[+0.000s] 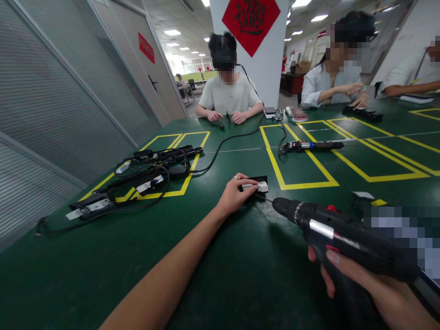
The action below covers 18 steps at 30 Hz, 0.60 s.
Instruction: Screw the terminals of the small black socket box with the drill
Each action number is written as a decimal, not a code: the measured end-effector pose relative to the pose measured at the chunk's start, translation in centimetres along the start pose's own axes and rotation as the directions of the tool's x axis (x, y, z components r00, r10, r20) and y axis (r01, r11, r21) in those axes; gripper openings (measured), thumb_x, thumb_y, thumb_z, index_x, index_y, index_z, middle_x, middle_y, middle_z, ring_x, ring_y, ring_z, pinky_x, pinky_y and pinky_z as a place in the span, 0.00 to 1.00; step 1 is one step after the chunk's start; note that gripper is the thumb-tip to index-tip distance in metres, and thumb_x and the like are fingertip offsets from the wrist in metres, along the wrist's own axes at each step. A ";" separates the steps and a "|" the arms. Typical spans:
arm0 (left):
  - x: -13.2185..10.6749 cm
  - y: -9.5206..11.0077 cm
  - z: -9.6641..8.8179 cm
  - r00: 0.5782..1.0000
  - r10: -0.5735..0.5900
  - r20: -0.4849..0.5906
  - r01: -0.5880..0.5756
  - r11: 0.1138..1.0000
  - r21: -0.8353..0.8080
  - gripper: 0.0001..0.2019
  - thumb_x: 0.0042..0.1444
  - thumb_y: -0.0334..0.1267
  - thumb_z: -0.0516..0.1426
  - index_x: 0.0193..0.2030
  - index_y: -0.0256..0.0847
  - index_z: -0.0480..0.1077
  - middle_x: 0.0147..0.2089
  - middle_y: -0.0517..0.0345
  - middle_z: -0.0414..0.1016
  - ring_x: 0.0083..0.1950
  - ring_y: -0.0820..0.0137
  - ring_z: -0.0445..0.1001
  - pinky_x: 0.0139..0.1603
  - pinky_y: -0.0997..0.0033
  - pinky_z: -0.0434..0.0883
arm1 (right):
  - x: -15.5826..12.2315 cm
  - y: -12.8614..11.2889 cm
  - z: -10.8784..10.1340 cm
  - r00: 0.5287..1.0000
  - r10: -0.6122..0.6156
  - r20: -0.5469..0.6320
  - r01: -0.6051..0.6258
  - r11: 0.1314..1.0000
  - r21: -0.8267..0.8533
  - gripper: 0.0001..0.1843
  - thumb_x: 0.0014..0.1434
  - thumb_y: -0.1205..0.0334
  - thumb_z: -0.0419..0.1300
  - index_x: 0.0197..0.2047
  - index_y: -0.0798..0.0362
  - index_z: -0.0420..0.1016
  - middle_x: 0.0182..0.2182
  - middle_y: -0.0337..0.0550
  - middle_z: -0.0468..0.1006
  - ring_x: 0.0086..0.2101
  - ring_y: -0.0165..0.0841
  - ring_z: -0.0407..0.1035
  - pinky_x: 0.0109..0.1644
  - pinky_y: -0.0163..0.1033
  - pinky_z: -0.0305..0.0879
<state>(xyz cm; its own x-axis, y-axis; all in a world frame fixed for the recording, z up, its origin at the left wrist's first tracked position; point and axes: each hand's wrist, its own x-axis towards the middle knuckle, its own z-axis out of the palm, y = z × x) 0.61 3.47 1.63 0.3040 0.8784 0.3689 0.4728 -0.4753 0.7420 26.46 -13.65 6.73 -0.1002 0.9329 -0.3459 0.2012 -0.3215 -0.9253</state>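
My right hand (371, 279) is wrapped round the grip of a black cordless drill (347, 233), low at the right. The drill's thin bit (264, 198) points left and reaches the near side of a small white and black part (263, 186) on the table. Whether the tip touches it I cannot tell. My left hand (237, 192) lies over that part, with thumb and fingers closed on it. Much of the part is hidden beneath the fingers.
Black cabled devices (151, 174) lie inside yellow tape outlines on the green table (220, 252) at the left. A corded screwdriver-like tool (312, 145) lies at the right. Across the table sits a person (228, 94); another person (333, 78) handles black parts (362, 112) farther right.
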 end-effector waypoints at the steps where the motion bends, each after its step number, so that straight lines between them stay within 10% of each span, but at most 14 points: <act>1: 0.0 0.0 0.0 1.000 -0.002 0.003 0.002 1.000 -0.001 0.13 0.56 0.44 0.57 0.43 0.42 0.77 0.43 0.53 0.70 0.45 0.66 0.70 0.49 0.64 0.68 | 0.0 -0.3 0.2 1.000 -0.017 -0.008 0.017 1.000 0.013 0.19 0.57 0.42 0.54 0.35 0.47 0.76 0.21 0.38 0.77 0.24 0.36 0.73 0.33 0.38 0.67; 18: 0.0 -0.4 0.0 1.000 0.009 -0.002 -0.009 1.000 -0.016 0.13 0.56 0.44 0.57 0.43 0.42 0.77 0.43 0.53 0.69 0.45 0.66 0.70 0.50 0.65 0.67 | 0.3 1.2 -0.6 0.997 -0.077 0.024 0.077 0.997 0.006 0.19 0.57 0.42 0.54 0.37 0.46 0.77 0.22 0.38 0.77 0.26 0.37 0.73 0.35 0.38 0.66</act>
<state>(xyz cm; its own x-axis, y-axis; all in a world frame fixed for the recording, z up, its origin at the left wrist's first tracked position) 0.44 3.66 1.37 0.3071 0.8739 0.3767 0.4566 -0.4826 0.7474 27.28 -13.61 5.65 -0.1390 0.9506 -0.2775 0.1872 -0.2500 -0.9500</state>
